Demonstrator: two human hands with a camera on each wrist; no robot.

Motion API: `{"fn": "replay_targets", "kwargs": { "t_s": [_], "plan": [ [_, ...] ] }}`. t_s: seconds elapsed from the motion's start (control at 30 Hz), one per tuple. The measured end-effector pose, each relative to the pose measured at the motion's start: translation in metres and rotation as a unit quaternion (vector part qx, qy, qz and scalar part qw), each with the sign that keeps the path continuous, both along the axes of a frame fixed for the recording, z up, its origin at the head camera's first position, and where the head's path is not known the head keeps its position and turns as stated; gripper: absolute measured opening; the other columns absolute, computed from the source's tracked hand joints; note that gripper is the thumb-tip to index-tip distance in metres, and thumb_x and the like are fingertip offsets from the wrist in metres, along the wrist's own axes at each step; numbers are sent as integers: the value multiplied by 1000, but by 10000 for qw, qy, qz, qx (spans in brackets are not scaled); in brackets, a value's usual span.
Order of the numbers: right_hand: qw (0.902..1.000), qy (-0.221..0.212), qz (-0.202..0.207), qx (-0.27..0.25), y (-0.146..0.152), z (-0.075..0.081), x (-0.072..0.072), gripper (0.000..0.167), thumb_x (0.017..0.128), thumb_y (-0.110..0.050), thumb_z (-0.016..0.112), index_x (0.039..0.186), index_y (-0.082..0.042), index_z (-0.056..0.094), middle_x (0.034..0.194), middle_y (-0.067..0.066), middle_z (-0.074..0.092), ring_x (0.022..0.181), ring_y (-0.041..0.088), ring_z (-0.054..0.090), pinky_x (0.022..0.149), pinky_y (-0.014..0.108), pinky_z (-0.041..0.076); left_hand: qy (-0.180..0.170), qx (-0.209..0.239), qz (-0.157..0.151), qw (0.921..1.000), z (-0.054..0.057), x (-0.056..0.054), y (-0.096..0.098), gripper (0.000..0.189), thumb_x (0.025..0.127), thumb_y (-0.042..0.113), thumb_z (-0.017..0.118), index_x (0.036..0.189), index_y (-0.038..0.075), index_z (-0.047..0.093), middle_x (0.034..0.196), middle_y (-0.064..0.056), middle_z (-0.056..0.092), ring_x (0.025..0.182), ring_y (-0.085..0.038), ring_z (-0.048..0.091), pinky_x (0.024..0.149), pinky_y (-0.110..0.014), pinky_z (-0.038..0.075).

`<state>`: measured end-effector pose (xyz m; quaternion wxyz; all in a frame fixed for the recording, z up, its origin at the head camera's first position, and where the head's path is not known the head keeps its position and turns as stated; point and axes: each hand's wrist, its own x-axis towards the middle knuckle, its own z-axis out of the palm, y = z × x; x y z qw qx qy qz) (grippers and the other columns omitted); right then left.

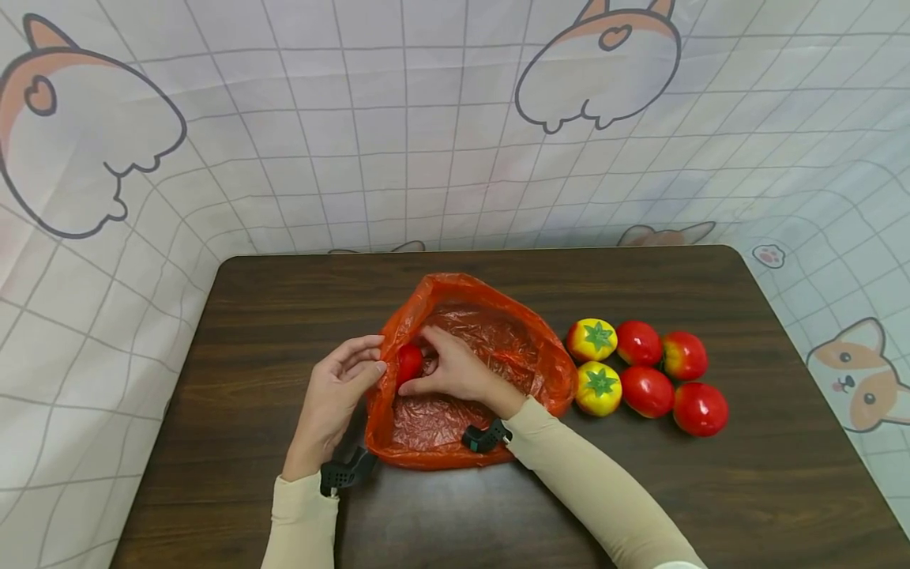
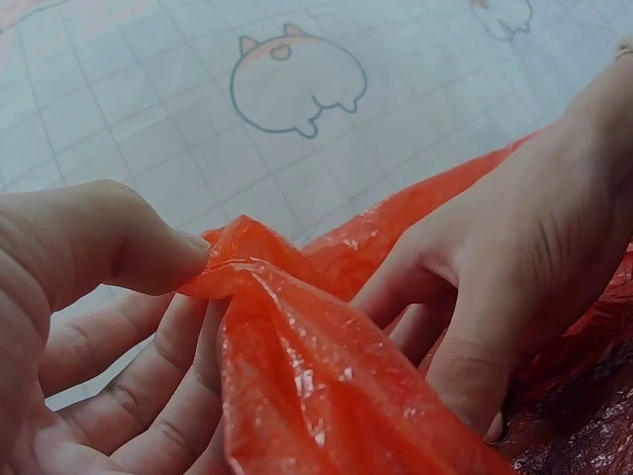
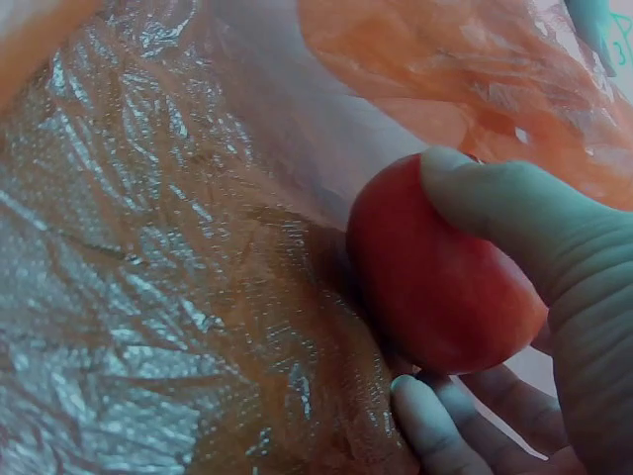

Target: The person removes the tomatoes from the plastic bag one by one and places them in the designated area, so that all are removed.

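A red plastic bag [image 1: 455, 457] lies on the table with its mouth spread wide. My left hand [image 1: 329, 399] pinches the bag's left rim, thumb on one side and fingers on the other, as the left wrist view shows. Inside the bag, near that rim, my right hand [image 1: 458, 370] holds a smooth red tomato [image 3: 435, 277] between thumb and fingers. Part of the same tomato shows in the head view. To the right of the bag sit several more shiny tomatoes, among them a yellow-topped tomato [image 1: 599, 389] with a green star and a plain red tomato [image 1: 701, 409].
The dark wooden table [image 1: 270, 316] carries the bag and the tomatoes. A pale gridded cloth [image 1: 398, 142] with cartoon dogs rises behind it and along both sides. A dark wrist camera [image 1: 347, 472] is strapped to the left wrist.
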<state>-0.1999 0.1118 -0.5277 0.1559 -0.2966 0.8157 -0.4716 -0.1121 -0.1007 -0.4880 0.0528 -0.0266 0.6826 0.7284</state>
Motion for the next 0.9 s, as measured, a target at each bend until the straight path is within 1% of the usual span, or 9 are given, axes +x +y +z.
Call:
{"fn": "replay_targets", "kwargs": {
  "t_s": [0.23,0.37,0.5,0.63,0.9],
  "plan": [
    [9998,156,-134,36,4,1,2,72,79,-31,91,139,-17,55,123,4,67,95,13,66,82,23,60,6,67,-20,10000,0,-2,3,42,99,15,71,138,7,58,114,0,66,98,-11,68,87,-23,62],
    [9997,53,-239,10,8,4,4,72,79,-31,91,140,-16,55,127,5,66,99,14,67,85,24,61,-20,90,-24,10000,0,-2,4,42,98,16,71,138,8,59,115,0,66,97,-11,68,86,-23,62],
    [9995,-78,-278,-93,12,7,5,74,79,-28,91,142,-14,54,132,7,65,104,18,69,88,28,62,-12,98,-21,9999,1,-1,4,43,98,17,71,138,7,58,114,1,66,96,-10,68,84,-23,62],
    [9993,-193,-293,-122,17,10,6,74,80,-26,90,143,-15,53,134,7,65,107,19,70,90,27,62,11,69,-1,10000,1,-2,4,44,98,17,72,138,7,58,113,1,66,95,-10,68,82,-23,62],
    [9990,-279,-320,-121,26,15,8,76,81,-30,89,145,-17,51,135,7,64,110,20,70,93,31,62,-22,-2,3,10000,1,0,4,43,98,17,72,138,6,58,113,1,66,95,-10,69,82,-23,63]
  ]
}}
